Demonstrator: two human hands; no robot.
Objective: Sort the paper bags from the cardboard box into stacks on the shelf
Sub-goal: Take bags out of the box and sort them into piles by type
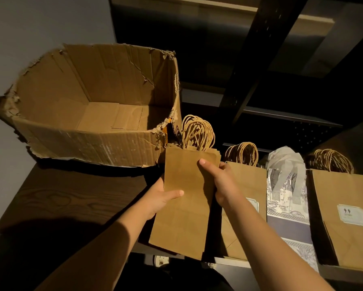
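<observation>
1. Thumbs pinch a bundle of plain brown bags (pixel 187 198): left hand (pixel 163 198) grips its left edge, right hand (pixel 216 181) its right edge.
2. Its long axis runs front to back, twine handles (pixel 197 133) toward the shelf's rear.
3. Labelled bag stack (pixel 248 185) lies just right, nearer the right hand; the cardboard box (pixel 92 106), seemingly emptied, sits left on the shelf (pixel 60 196).

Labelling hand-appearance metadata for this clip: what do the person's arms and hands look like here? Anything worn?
Both forearms are bare as far as the frame shows: no sleeves, gloves, watch or bracelets visible. The left hand and right hand show no rings on the fingers in view. Nails look short and unpainted. Dim, warm light leaves the lower forearms partly in shadow.
</observation>
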